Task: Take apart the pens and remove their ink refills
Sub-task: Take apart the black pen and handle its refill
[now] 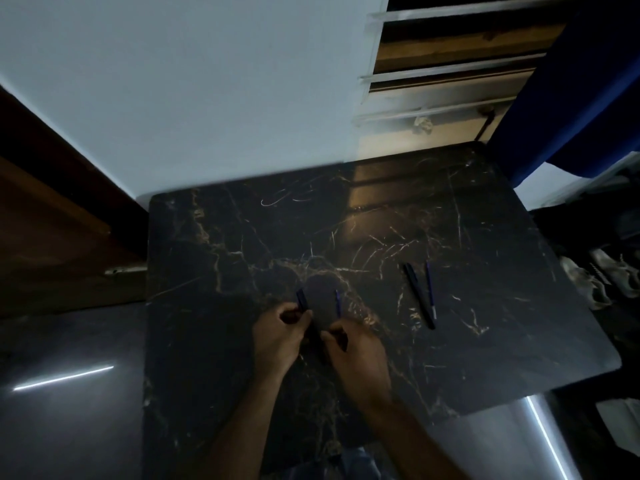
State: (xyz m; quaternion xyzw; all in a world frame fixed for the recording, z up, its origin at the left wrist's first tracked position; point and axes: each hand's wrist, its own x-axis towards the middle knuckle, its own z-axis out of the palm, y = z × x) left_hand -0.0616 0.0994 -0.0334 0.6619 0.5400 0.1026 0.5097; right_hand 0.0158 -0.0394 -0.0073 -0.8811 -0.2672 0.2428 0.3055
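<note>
Dimly lit, the head view shows a dark marble table (242, 244) with pale veins, pushed against a white wall (173, 81). Near its front edge, toward the middle, the left hand (277, 336) pinches a dark pen barrel (302, 300) whose blue end sticks up past the fingers. The right hand (356, 355) is closed narrowly on a thin blue refill (338, 303) that stands upward just beside the barrel, apart from it. Toward the right edge lie a second dark barrel (417, 294) and another refill (430, 291), side by side, nearly touching. A slatted window (450, 64) sits beyond the far right corner. Nothing blocks the hands.
</note>
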